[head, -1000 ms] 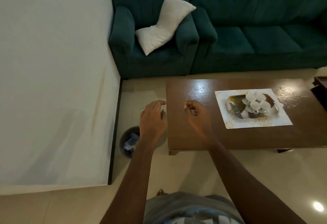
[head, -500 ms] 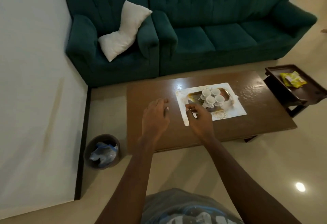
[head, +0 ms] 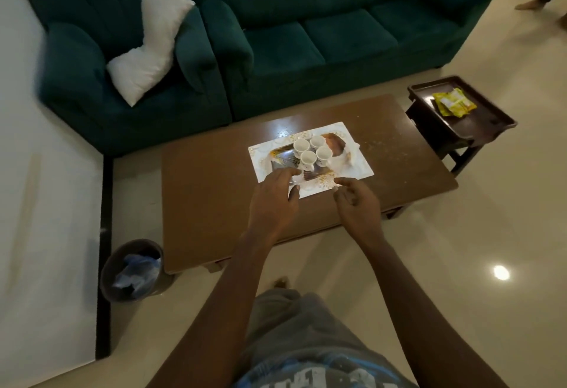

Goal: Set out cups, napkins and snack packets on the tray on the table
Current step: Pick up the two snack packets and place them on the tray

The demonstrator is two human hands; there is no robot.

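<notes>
Position change: both hands have moved from the bare left part of the table (head: 211, 203) to the near edge of the tray (head: 360, 169). Left hand (head: 273, 200): fingers stretched over the tray's near-left corner, with a white sliver at the fingertips; whether it pinches something or merely overlaps the tray's edge cannot be told. Right hand (head: 357, 203): just beside the near rim, fingers loosely curled, holding nothing visible. Tray: lies right of centre on the table. Cups (head: 310, 150): four, upright, clustered on the tray; this part appears done. Napkins: a pale shape (head: 342, 160) right of the cups may be one, but it is too blurred to confirm. Snack packets (head: 454, 102): yellow-green, lying on the dark side table (head: 484, 125), well apart from the tray; none seen on it. Judged remaining: fetch and lay the packets, and any napkins outstanding.
</notes>
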